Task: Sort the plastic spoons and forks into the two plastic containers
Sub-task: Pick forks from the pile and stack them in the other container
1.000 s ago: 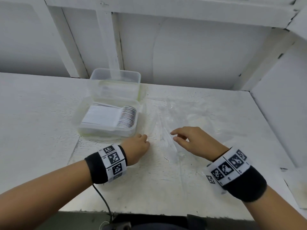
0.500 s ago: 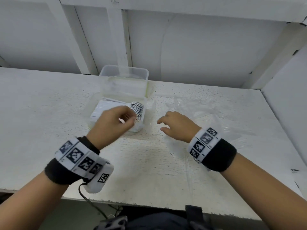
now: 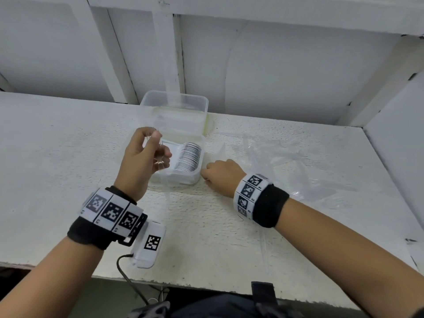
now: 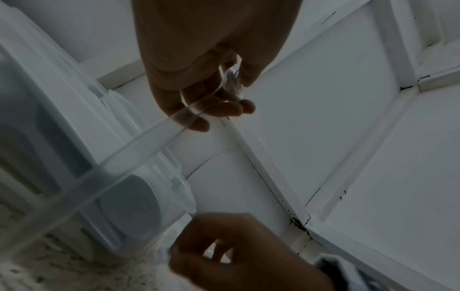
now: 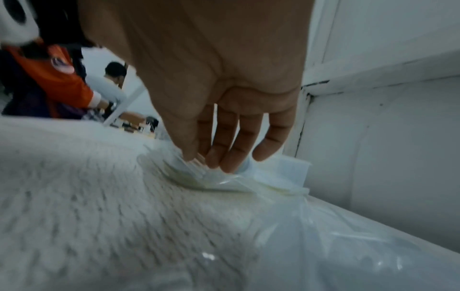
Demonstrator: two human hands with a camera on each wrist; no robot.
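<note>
Clear plastic makes most of this scene hard to read. Two see-through containers sit on the white worktop, one behind the other. The near container holds a neat row of stacked white spoons, their bowls on edge at its right end. The far container touches the back of the near container, and its contents cannot be made out.

Above the left half of the near container is the left hand, raised off the worktop. Its fingers are curled round a clear plastic utensil, gripping it near the head, while the long handle runs down toward the wrist camera. Whether it is a spoon or a fork is not certain, though the left wrist view hints at a rounded bowl between the fingertips.

Just right of the near container, the right hand is low at the worktop with its knuckles up. In the right wrist view its fingers point down and its fingertips touch crinkled clear plastic beside the container's corner; whether they pinch anything cannot be told.

Farther right of the near container, a clear plastic sheet lies spread on the worktop with faint transparent cutlery shapes on it.
</note>
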